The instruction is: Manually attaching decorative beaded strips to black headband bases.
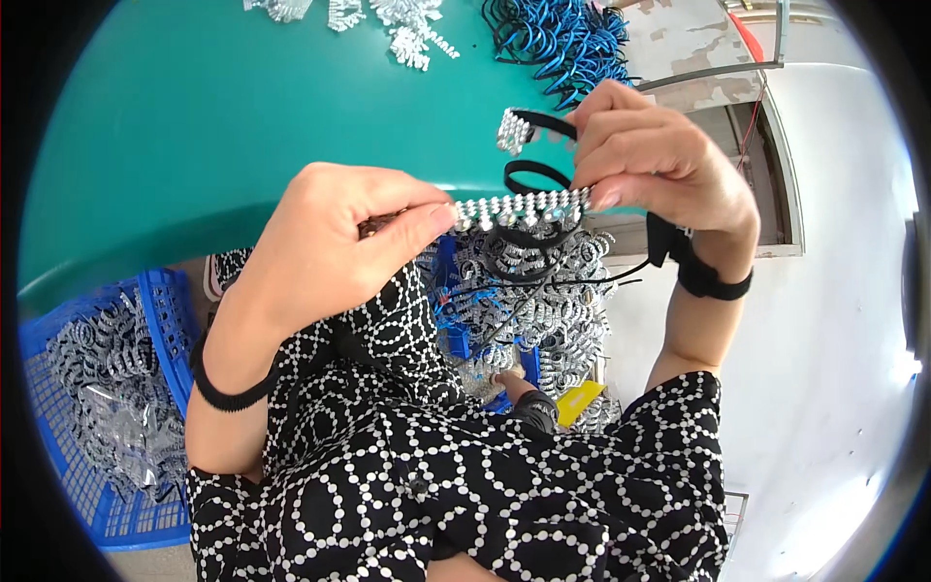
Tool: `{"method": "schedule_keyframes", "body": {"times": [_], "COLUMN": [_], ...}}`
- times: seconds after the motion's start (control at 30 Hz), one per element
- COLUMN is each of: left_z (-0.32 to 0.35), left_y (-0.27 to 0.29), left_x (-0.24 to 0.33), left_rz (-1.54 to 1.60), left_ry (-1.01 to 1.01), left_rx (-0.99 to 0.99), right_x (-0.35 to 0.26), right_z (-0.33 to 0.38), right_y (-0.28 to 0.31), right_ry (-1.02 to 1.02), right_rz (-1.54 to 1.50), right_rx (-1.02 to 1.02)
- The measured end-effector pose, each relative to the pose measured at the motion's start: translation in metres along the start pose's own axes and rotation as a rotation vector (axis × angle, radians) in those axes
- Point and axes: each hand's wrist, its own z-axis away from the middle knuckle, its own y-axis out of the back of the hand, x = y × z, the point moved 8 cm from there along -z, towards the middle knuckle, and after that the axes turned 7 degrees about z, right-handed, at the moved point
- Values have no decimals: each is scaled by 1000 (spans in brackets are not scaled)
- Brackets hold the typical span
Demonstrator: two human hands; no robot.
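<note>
My left hand [335,242] pinches the left end of a silver rhinestone strip [519,208]. My right hand [652,155] grips the strip's right end together with a black headband [531,177], whose thin band curls above and below the strip. A second short piece of rhinestone trim [511,131] sits at the headband's upper end. Both hands are raised over the near edge of a teal table [194,126]. A black band circles each wrist.
A pile of blue headbands [562,39] and loose silver trim pieces [407,29] lie at the table's far side. A blue basket [87,407] of silver decorated bands stands at lower left. A second blue basket [538,301] of the same bands sits beneath my hands.
</note>
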Motion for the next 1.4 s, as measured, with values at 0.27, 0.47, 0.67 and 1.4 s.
{"method": "schedule_keyframes", "body": {"times": [0.27, 0.47, 0.67, 1.4], "left_z": [-9, -18, -18, -24], "left_y": [12, 8, -3, -21], "left_x": [18, 22, 45, 17], "left_rz": [-237, -343, -458, -62], "left_ry": [-246, -215, -206, 251], "left_rx": [90, 41, -2, -261], "right_x": [11, 19, 19, 43], "right_z": [12, 20, 32, 19], "right_y": [-7, -17, -25, -67], "right_ry": [50, 139, 305, 713], "right_rz": [-87, -198, -271, -856], "right_rx": [135, 208, 302, 484]}}
